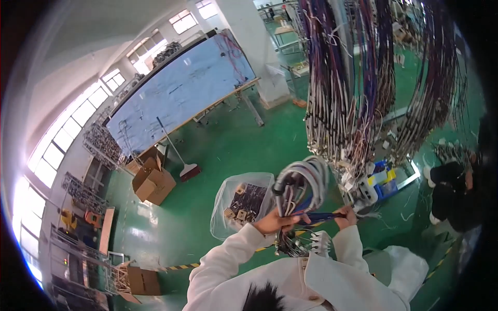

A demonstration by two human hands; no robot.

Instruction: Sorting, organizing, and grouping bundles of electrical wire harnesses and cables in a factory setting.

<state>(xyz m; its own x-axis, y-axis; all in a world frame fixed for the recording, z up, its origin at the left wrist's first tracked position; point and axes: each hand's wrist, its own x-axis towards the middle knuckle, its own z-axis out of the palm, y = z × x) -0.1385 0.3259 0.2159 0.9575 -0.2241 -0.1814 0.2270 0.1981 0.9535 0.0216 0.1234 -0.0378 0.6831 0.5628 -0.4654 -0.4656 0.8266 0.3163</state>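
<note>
Here, coiled cable bundle [309,179] above left grip [276,222]; strands [322,217] reach right grip [345,217].

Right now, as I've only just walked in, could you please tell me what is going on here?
A person in a white jacket is handling a coiled cable bundle. The left hand grips it below the loops, while the right hand holds the dark blue wires running out from it. Thick hanging cables fill the view ahead on the right, near a blue bin. A clear plastic bag with pieces inside stands on the green floor, left of the bundle.
</note>
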